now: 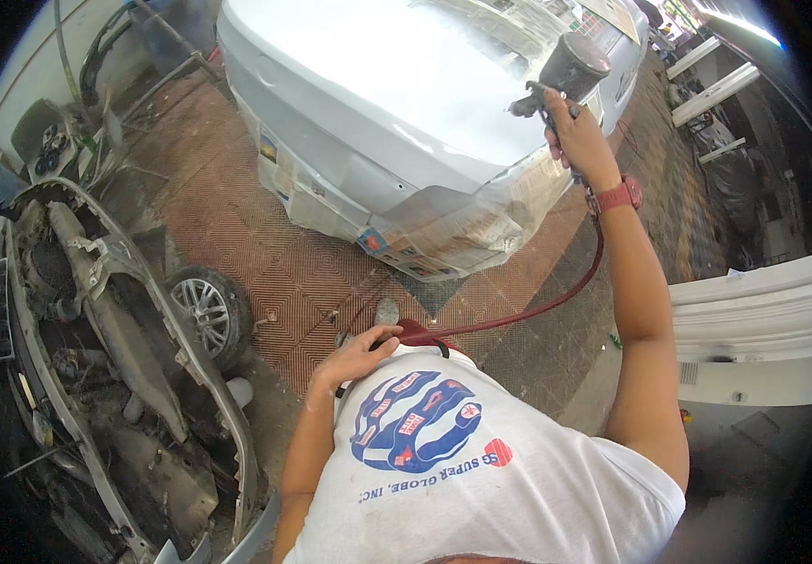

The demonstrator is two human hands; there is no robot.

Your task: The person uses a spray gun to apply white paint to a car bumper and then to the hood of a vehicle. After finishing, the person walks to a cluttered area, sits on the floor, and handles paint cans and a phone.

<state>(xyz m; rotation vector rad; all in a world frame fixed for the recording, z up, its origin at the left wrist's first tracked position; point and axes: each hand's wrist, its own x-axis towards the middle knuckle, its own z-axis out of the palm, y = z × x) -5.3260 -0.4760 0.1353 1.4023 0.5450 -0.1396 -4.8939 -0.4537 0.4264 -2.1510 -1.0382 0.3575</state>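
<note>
My right hand (570, 136) is closed round the handle of a spray gun (542, 105), raised at the right side of the car. A dark, paint-stained cup (575, 64) sits on top of the gun. From below the hand a red air hose (556, 303) curves down and back to my waist. There my left hand (364, 357) rests low against my body, fingers stretched out, their tips beside the hose. Ahead is the pale, glossy car body (359, 103). Masking paper and plastic film (443, 226) wrap its lower edge, and more masking covers its window glass (509, 28).
At the left stands a stripped car part (95, 348) with a bare metal frame. A wheel (208, 310) lies beside it. Patterned brown mats (283, 291) cover the floor round the car. White panels (749, 329) stand at the right. Pipes and scrap parts (67, 141) fill the far left.
</note>
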